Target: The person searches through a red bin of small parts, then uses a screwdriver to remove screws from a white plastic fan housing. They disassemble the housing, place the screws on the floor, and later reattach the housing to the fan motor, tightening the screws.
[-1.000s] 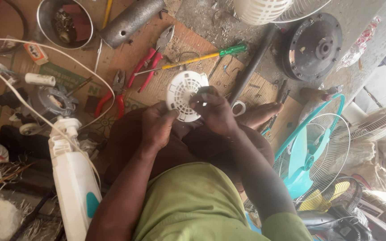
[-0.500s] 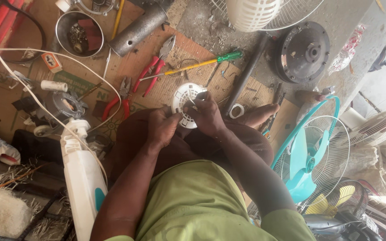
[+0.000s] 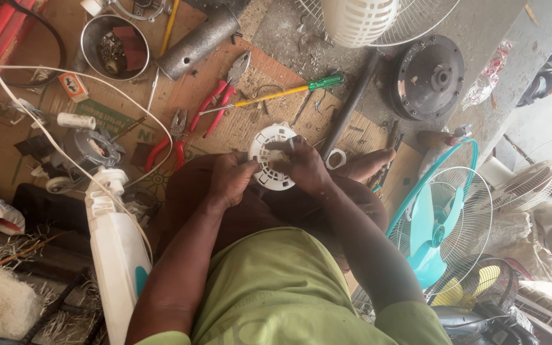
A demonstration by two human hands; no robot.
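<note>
Sitting in daylight: worn cardboard sheet (image 3: 244,121) covering a dusty grey concrete floor (image 3: 480,25); teal fan (image 3: 439,233) standing right, white fan guard (image 3: 535,176) lying beyond.

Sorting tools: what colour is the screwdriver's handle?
Green, on the yellow-shafted screwdriver; the head view shows it.

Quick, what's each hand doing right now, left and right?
Left hand: closed, gripping the left edge of the white round slotted plastic fan cover.
Right hand: closed on the same cover from the right, fingers curled over its face.
</note>
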